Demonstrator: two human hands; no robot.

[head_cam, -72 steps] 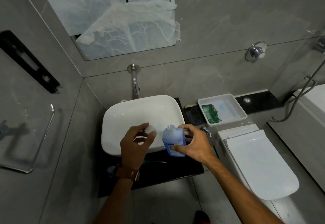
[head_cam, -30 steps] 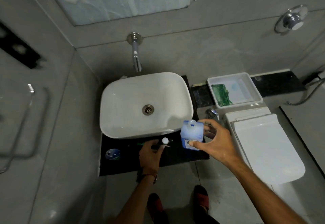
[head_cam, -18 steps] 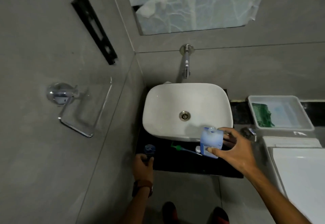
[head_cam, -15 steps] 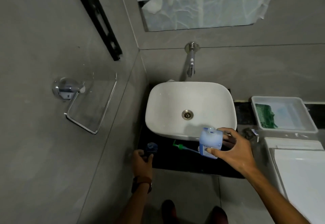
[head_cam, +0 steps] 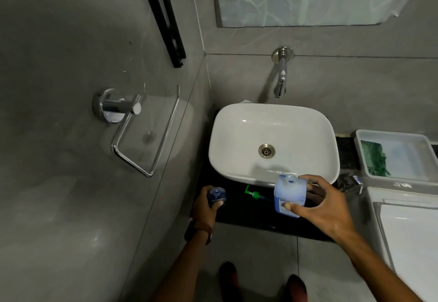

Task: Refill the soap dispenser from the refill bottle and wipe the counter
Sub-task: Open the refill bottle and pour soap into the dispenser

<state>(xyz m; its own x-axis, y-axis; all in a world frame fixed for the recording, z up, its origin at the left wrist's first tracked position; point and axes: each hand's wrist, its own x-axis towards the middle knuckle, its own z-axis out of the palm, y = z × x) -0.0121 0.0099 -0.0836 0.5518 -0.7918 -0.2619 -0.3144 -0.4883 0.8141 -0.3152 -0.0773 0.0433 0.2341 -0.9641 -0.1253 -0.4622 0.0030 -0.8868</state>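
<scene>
Over the counter (head_cam: pixel 256 216), refill bottle (head_cam: pixel 289 195) upright, mouth up, in right-hand (head_cam: pixel 324 209) grip

Between the left hand (head_cam: pixel 205 205) and right hand (head_cam: pixel 324 207) the dark counter (head_cam: pixel 239 216) lies open, save a green pump (head_cam: pixel 254 194) nearer the left; the basin (head_cam: pixel 272 143) blocks beyond; a wall (head_cam: pixel 166 183) crowds the left hand.

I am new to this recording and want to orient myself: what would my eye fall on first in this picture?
First, the white basin in the middle, on a black counter under a wall tap. Just in front of it, the right hand holds an open pale blue refill bottle, while the left hand grips a small blue dispenser at the counter's left end. A green pump lies between them.
</scene>
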